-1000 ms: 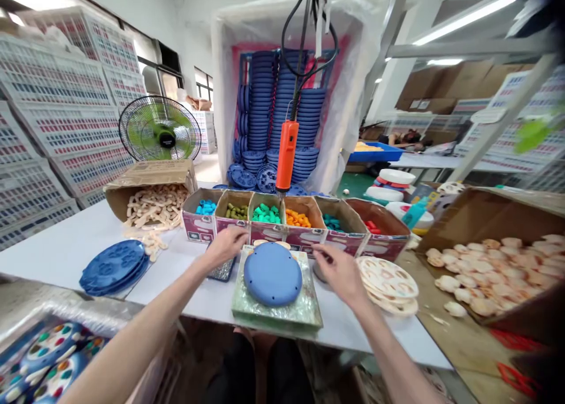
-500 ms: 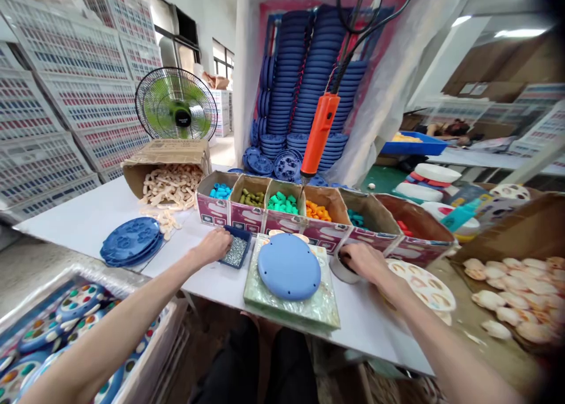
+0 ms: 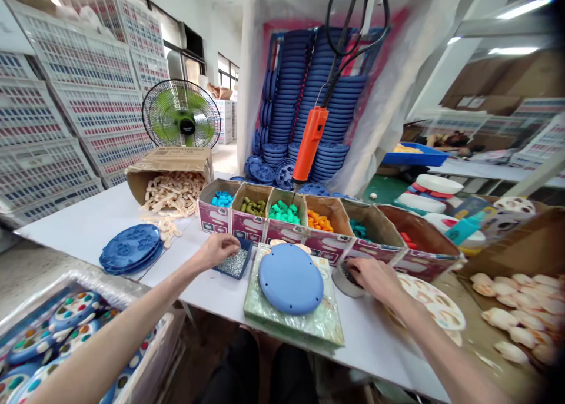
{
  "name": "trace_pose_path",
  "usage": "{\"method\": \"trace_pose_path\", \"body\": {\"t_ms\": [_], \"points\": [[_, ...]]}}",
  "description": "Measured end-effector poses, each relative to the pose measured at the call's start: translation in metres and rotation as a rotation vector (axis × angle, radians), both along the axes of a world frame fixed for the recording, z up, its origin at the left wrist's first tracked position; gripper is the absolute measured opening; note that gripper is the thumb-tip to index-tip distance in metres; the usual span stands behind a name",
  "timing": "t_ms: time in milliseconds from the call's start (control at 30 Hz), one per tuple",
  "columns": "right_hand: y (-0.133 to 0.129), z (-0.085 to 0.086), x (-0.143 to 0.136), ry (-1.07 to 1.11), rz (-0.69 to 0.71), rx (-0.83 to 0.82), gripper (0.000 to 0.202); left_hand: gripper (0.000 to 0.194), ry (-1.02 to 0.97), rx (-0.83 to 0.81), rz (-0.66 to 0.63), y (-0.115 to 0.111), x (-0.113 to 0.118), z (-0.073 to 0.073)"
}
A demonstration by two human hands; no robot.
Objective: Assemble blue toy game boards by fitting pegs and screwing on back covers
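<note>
White tabletop (image 3: 83, 227) carried our work. Nearest us, the round blue plastic disc (image 3: 291, 278) lay on a green square pad (image 3: 265, 307). Our left hand (image 3: 216, 249) dipped bunched fingers into the small dark-blue tray of silvery screws (image 3: 235, 265); our right hand (image 3: 373, 274) curled into a small round white cup (image 3: 341, 281), grip hidden. Beyond stood 6 cardboard bins of coloured pieces (image 3: 282, 212) and a hanging orange electric screwdriver (image 3: 310, 145).

Hands: 2 (image 3: 218, 251). Parts boxes: 6 (image 3: 286, 212). Fans: 1 (image 3: 181, 114). Screwdrivers: 1 (image 3: 309, 145). Screw trays: 1 (image 3: 233, 265).
</note>
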State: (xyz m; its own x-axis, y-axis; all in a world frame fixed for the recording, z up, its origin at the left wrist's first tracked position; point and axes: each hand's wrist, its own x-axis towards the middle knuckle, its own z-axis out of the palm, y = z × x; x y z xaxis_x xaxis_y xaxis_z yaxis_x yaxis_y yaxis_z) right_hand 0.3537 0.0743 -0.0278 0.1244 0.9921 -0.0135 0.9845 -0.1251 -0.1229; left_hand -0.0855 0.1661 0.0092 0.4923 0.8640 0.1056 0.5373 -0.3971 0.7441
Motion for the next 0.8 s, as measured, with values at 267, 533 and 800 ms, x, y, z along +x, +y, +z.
{"method": "trace_pose_path", "body": {"t_ms": [267, 533, 800], "points": [[-0.008, 0.01, 0.011, 0.522, 0.013, 0.21, 0.02, 0.032, -0.346, -0.237, -0.041, -0.027, 0.031, 0.015], [-0.025, 0.029, -0.03, 1.171, -0.068, 0.307, 0.047, 0.033, -0.449, -0.313, -0.117, -0.03, 0.055, 0.021], [-0.013, 0.047, -0.088, 1.178, -0.011, 0.321, 0.045, 0.031, -0.484, -0.32, -0.155, -0.022, 0.06, 0.017]]}}
